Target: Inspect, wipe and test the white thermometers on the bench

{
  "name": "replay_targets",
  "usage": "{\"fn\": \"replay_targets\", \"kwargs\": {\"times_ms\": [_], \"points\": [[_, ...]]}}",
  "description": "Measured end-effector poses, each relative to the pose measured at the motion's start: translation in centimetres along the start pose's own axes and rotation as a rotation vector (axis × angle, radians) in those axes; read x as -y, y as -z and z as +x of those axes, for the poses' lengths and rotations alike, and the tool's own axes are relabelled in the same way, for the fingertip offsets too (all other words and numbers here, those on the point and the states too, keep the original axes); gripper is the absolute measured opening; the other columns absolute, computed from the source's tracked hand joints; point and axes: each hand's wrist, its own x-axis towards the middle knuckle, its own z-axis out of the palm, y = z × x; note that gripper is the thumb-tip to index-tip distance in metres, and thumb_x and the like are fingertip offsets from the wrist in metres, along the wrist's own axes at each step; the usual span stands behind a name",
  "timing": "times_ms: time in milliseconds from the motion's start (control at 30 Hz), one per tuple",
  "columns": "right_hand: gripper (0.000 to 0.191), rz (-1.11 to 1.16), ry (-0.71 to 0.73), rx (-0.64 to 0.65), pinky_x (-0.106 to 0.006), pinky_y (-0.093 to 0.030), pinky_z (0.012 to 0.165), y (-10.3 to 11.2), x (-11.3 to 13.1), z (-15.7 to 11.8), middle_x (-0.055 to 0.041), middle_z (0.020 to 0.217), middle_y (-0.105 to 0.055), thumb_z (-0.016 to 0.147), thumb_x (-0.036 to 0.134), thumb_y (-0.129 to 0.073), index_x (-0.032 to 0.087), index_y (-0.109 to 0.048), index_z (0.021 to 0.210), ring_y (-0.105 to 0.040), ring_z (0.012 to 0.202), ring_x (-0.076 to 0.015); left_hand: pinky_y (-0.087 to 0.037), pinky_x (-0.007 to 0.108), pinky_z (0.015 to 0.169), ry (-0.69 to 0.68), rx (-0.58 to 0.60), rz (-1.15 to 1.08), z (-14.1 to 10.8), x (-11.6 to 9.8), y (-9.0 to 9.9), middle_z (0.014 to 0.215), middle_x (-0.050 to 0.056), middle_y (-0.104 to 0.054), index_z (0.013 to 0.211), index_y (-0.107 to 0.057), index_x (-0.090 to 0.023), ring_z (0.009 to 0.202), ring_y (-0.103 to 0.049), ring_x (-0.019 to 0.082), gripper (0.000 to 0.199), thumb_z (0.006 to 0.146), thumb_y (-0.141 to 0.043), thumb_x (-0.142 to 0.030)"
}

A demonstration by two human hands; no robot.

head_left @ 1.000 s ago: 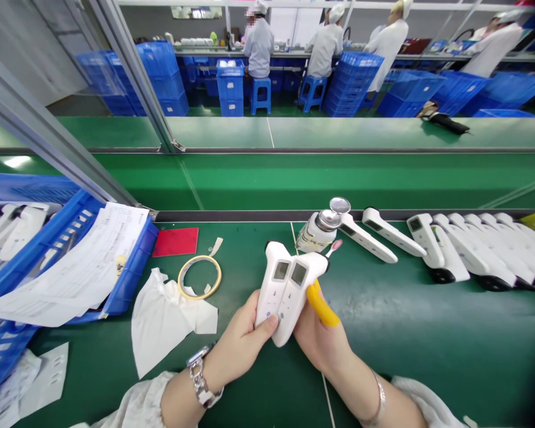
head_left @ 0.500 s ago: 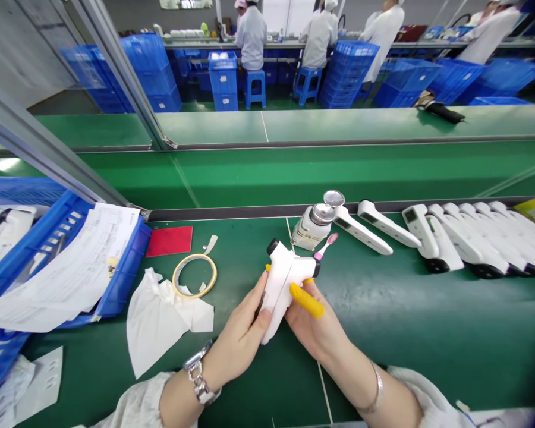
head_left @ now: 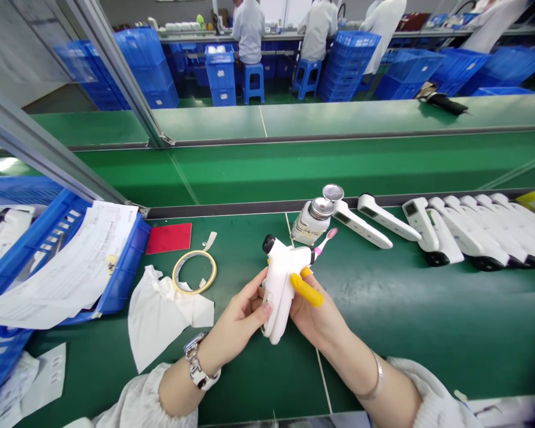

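Note:
Two white handheld infrared thermometers are held side by side, handles down and black-tipped heads pointing apart. My left hand [head_left: 237, 324] is closed on the left thermometer [head_left: 277, 270], thumb on its handle. Cupped around the right thermometer [head_left: 296, 260] is my right hand [head_left: 317, 314], with yellow finger cots on some fingers; part of this hand is hidden behind the devices. Just beyond them stand a white bottle with a metal pump top [head_left: 312, 221] and a pink-and-white toothbrush [head_left: 327, 239].
More white thermometers [head_left: 468, 229] lie in a row at the right. On the left are a roll of masking tape [head_left: 177, 268], a white cloth [head_left: 154, 321], a red card [head_left: 168, 238] and a blue crate [head_left: 123, 282] with papers [head_left: 66, 270]. Co-workers sit across the line.
The two thermometers have turned slightly in my hands, their handles now closer together and more upright. My left fingers have shifted on the handle. The view has tilted down a little.

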Motion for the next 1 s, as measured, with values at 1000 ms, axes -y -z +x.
{"fn": "replay_targets", "kwargs": {"times_ms": [1000], "points": [[0.01, -1.665, 0.771, 0.168, -0.041, -0.046, 0.071, 2.4, 1.8, 1.6, -0.007, 0.082, -0.062, 0.085, 0.027, -0.051, 0.024, -0.06, 0.088, -0.057, 0.077, -0.0243, -0.044, 0.034, 0.084, 0.014, -0.308, 0.356, 0.1, -1.6, 0.5, 0.116, 0.007, -0.057, 0.14, -0.022, -0.023, 0.093, -0.057, 0.021, 0.074, 0.075, -0.056, -0.022]]}}
